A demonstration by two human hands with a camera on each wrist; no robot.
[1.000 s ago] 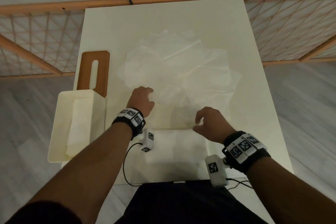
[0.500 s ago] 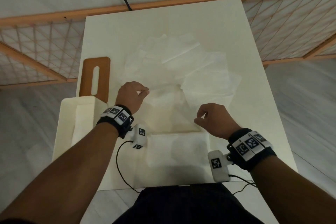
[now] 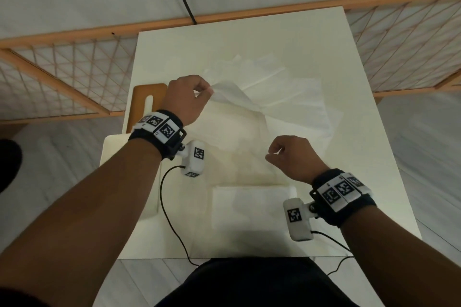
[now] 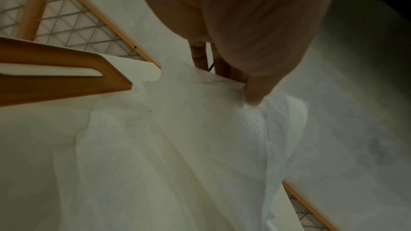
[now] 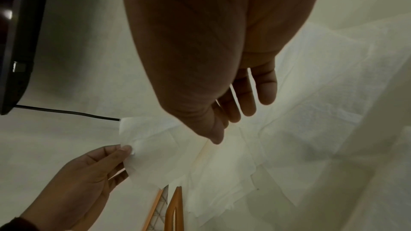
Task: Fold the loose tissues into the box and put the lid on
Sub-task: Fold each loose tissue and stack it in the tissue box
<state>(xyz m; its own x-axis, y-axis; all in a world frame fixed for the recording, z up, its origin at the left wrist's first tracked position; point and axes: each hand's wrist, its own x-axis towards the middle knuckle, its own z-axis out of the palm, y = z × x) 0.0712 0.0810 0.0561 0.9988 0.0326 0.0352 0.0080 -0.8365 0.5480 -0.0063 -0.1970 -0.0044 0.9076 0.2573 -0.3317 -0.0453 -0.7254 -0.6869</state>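
While the left hand (image 3: 185, 101) is pinching a corner of one tissue (image 3: 239, 97) between thumb and fingertips and lifting it off the table (image 3: 361, 157), I am noting the right hand (image 3: 290, 157) holding the opposite edge, fingers curled narrow; its grip is partly hidden. Most loose tissues (image 3: 299, 107) are lying spread mid-table. One folded tissue (image 3: 252, 203) is lying near me. I am judging the task early: box (image 3: 107, 154) at left edge mostly hidden, lid (image 3: 139, 104) off beside it.

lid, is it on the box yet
No, the brown lid lies flat on the table behind the open box.
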